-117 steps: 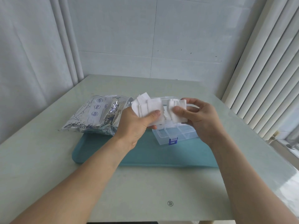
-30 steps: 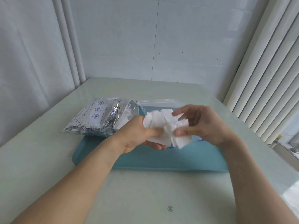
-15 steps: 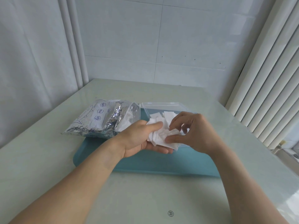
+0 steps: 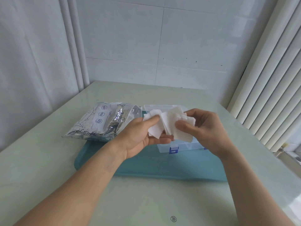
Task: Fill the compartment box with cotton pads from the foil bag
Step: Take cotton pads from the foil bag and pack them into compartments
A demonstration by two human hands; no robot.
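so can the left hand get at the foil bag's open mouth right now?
Probably not yet: the left hand holds cotton pads. The foil bag lies just beside it, mouth facing it, nothing between.

Pale green table [image 4: 48,176], teal tray [image 4: 162,167] directly on it, foil bag [image 4: 101,123] half overlapping both.

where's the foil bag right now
In the head view the foil bag lies left of centre, partly on the teal tray, beside the clear compartment box.
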